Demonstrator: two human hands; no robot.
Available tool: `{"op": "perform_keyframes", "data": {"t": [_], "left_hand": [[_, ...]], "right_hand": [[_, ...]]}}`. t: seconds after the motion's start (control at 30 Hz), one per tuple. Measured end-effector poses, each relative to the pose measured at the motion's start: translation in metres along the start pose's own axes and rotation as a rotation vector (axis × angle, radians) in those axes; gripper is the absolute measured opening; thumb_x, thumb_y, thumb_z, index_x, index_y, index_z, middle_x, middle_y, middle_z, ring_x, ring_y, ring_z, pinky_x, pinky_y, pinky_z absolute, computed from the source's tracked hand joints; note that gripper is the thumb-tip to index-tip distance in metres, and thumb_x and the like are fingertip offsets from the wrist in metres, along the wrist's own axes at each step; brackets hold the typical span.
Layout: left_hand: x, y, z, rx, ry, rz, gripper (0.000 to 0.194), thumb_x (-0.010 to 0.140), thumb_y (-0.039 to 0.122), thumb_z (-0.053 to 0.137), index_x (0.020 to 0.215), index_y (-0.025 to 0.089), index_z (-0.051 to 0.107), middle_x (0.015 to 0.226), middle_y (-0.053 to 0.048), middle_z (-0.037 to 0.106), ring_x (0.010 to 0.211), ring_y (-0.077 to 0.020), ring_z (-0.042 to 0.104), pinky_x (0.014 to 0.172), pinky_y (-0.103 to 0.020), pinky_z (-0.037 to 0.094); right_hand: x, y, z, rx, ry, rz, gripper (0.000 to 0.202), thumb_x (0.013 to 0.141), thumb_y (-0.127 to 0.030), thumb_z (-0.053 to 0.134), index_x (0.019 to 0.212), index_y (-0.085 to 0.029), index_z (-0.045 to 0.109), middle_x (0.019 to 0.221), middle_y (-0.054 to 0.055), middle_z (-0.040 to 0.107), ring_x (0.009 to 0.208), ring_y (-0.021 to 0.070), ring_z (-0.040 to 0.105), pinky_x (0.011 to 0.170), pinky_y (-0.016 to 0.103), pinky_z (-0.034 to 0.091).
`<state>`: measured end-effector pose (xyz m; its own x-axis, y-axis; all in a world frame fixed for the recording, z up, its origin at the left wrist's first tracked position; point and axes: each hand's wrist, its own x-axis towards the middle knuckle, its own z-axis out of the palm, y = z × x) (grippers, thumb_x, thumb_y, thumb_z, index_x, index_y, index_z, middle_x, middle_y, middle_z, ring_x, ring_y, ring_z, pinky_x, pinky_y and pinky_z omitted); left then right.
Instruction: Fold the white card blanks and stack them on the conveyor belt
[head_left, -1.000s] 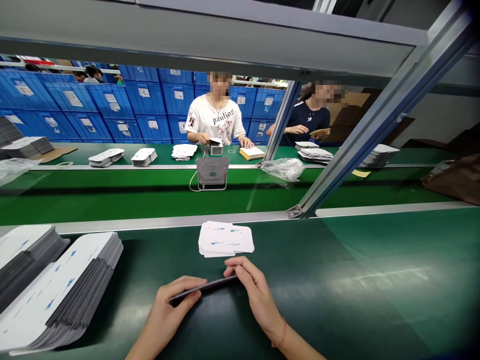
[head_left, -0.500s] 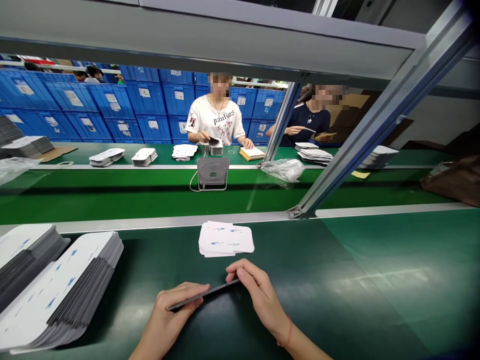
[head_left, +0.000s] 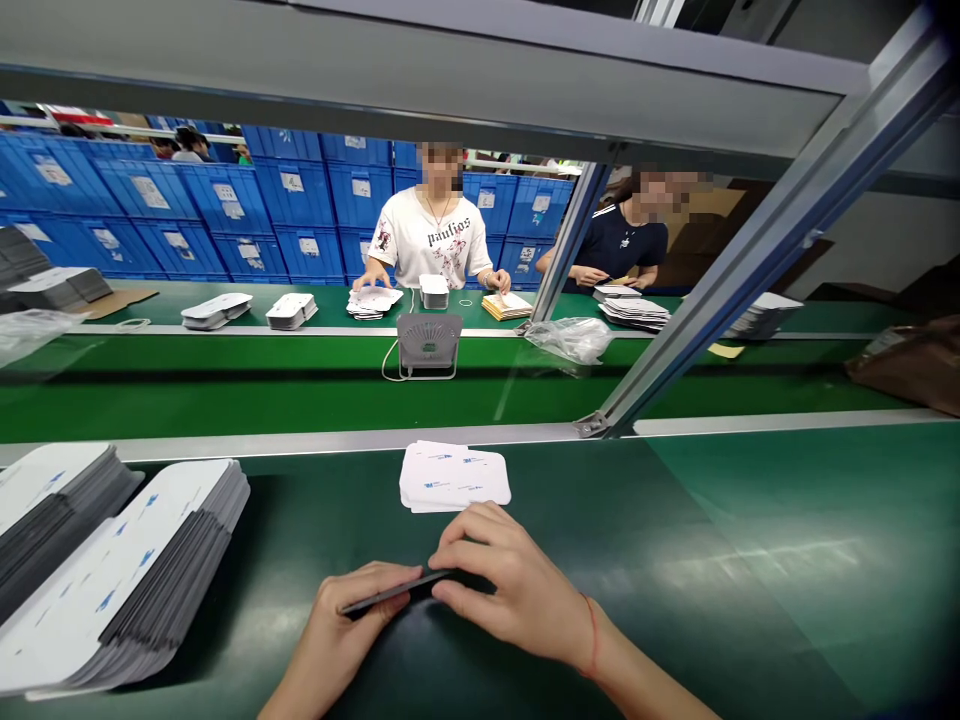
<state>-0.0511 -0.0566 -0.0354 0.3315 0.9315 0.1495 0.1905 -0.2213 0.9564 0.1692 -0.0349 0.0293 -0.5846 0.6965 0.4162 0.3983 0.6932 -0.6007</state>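
Note:
My left hand point(head_left: 358, 620) grips a thin dark grey pad point(head_left: 390, 592) by its left part, thumb below and fingers on top. The pad appears almost edge-on, tilted up toward the right, above the green table. At its right end, my right hand point(head_left: 499, 580) has its fingers curled over and its thumb underneath, pinching that end and hiding part of it. Just beyond the hands lies a small pile of white-faced pads point(head_left: 454, 478) with rounded corners and blue print.
Tall stacks of white-topped dark pads point(head_left: 161, 540) stand at left. A metal rail point(head_left: 300, 440) borders the green conveyor point(head_left: 225, 395), and a slanted post point(head_left: 720, 290) rises right. Beyond are a small fan point(head_left: 429, 345), a plastic bag point(head_left: 571, 340) and two people at work.
My right hand has slid left along the pad and turned, its thumb now below the edge. My left hand stays in place. Across the conveyor, a co-worker's hand moved to a white pile.

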Motion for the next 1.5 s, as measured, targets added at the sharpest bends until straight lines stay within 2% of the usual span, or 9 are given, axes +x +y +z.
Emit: {"op": "perform_keyframes", "data": {"t": [0.17, 0.3, 0.4, 0.5, 0.63, 0.83, 1.1, 1.27, 1.5], "left_hand": [[0.001, 0.001, 0.000, 0.002, 0.002, -0.034, 0.022, 0.088, 0.030, 0.060, 0.105, 0.032, 0.075, 0.103, -0.001, 0.077, 0.090, -0.0191, 0.072, 0.078, -0.023, 0.056], [-0.004, 0.009, 0.003, -0.038, 0.016, -0.217, 0.027, 0.084, 0.042, 0.064, 0.099, 0.025, 0.077, 0.098, -0.003, 0.078, 0.089, -0.0230, 0.071, 0.079, -0.026, 0.055], [-0.008, 0.019, 0.005, -0.065, -0.035, -0.398, 0.038, 0.080, 0.052, 0.064, 0.094, 0.019, 0.078, 0.086, -0.003, 0.078, 0.079, -0.0235, 0.070, 0.070, -0.026, 0.054], [-0.006, 0.025, 0.002, -0.008, -0.160, -0.441, 0.042, 0.080, 0.054, 0.062, 0.095, 0.017, 0.077, 0.085, -0.004, 0.077, 0.077, -0.0231, 0.067, 0.067, -0.025, 0.051], [0.004, 0.026, -0.009, 0.088, -0.196, -0.398, 0.039, 0.084, 0.048, 0.058, 0.108, 0.021, 0.072, 0.103, -0.005, 0.074, 0.093, -0.0238, 0.065, 0.075, -0.026, 0.050], [0.024, 0.028, -0.019, 0.503, -0.200, -0.232, 0.025, 0.088, 0.033, 0.050, 0.088, 0.026, 0.074, 0.083, -0.002, 0.066, 0.076, -0.0175, 0.061, 0.065, -0.026, 0.043], [0.026, 0.006, -0.017, 0.631, -0.182, -0.083, 0.021, 0.086, 0.022, 0.053, 0.083, 0.026, 0.074, 0.069, -0.001, 0.059, 0.072, -0.0179, 0.058, 0.061, -0.026, 0.041], [0.019, -0.009, -0.016, 0.677, -0.153, 0.110, 0.023, 0.090, 0.019, 0.047, 0.081, 0.022, 0.069, 0.068, -0.001, 0.056, 0.070, -0.0169, 0.055, 0.059, -0.026, 0.041], [0.011, -0.017, -0.013, 0.787, -0.099, 0.335, 0.028, 0.092, 0.007, 0.039, 0.082, 0.020, 0.062, 0.068, -0.001, 0.049, 0.065, -0.0156, 0.043, 0.059, -0.029, 0.028]], "right_hand": [[0.002, -0.001, 0.004, -0.117, -0.025, -0.067, 0.011, 0.093, -0.016, 0.055, 0.088, -0.015, 0.065, 0.083, 0.004, 0.059, 0.079, 0.0156, 0.051, 0.073, 0.030, 0.037], [0.006, -0.006, -0.002, -0.167, -0.053, -0.073, 0.015, 0.094, -0.015, 0.050, 0.086, -0.014, 0.063, 0.081, 0.004, 0.058, 0.077, 0.0164, 0.049, 0.071, 0.031, 0.036], [0.008, -0.007, -0.007, -0.075, -0.095, 0.011, 0.010, 0.090, -0.012, 0.057, 0.082, -0.015, 0.062, 0.079, 0.002, 0.059, 0.077, 0.0158, 0.050, 0.072, 0.030, 0.037], [0.008, 0.000, -0.005, 0.059, -0.178, 0.179, 0.010, 0.082, -0.008, 0.066, 0.076, -0.016, 0.064, 0.075, 0.000, 0.059, 0.077, 0.0148, 0.054, 0.074, 0.027, 0.039], [0.006, 0.018, 0.008, 0.121, -0.210, 0.312, 0.011, 0.078, -0.007, 0.069, 0.073, -0.016, 0.066, 0.073, -0.001, 0.061, 0.071, 0.0128, 0.057, 0.066, 0.023, 0.043], [0.002, 0.035, 0.024, 0.076, -0.204, 0.297, 0.011, 0.079, -0.009, 0.070, 0.074, -0.017, 0.065, 0.072, -0.001, 0.060, 0.072, 0.0138, 0.057, 0.065, 0.023, 0.043], [-0.006, 0.052, 0.037, -0.055, -0.225, 0.093, 0.012, 0.085, -0.009, 0.062, 0.078, -0.018, 0.058, 0.080, 0.000, 0.059, 0.080, 0.0154, 0.054, 0.076, 0.028, 0.042], [-0.010, 0.060, 0.044, -0.146, -0.199, -0.055, 0.011, 0.089, -0.010, 0.054, 0.080, -0.017, 0.057, 0.079, 0.002, 0.056, 0.077, 0.0163, 0.049, 0.072, 0.029, 0.041], [-0.018, 0.066, 0.053, -0.284, -0.131, -0.181, 0.028, 0.092, -0.005, 0.037, 0.079, -0.017, 0.060, 0.075, 0.005, 0.054, 0.071, 0.0187, 0.042, 0.065, 0.032, 0.034]]}}
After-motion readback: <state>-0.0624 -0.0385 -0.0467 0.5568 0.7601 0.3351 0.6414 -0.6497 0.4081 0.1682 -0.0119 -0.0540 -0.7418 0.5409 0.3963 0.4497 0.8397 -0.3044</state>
